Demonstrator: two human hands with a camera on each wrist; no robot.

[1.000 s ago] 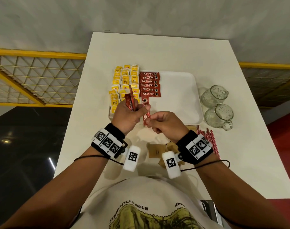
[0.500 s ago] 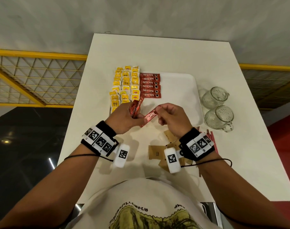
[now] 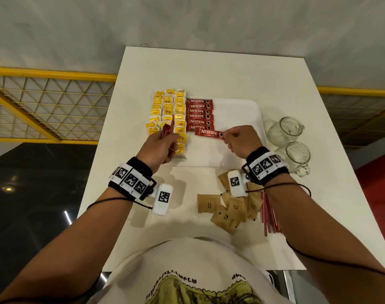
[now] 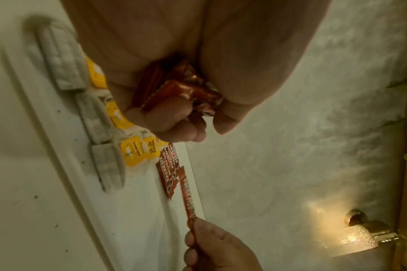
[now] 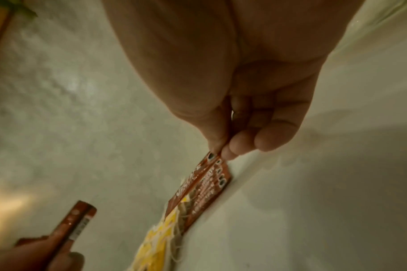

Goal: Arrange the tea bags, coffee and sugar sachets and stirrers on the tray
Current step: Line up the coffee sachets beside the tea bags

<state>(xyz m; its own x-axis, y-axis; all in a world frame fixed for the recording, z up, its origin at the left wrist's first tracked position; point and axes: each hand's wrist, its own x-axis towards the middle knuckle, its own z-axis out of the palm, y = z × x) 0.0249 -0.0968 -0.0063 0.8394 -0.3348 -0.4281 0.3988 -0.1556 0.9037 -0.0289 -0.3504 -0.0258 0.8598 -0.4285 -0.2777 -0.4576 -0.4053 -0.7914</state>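
The left hand (image 3: 159, 145) grips spare coffee sachets (image 3: 166, 131) over the tea bags (image 3: 168, 110). Since a moment ago, the right hand (image 3: 242, 140) has carried its pinched sachet (image 3: 209, 133) onto the tray (image 3: 237, 119), just under the coffee row (image 3: 199, 114); sugar sachets (image 3: 227, 210) and stirrers (image 3: 270, 216) wait near its wrist.

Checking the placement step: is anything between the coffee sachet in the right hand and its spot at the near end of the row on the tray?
Nothing visible. The right hand pinches the coffee sachet just beyond the coffee row; the tray there is bare.
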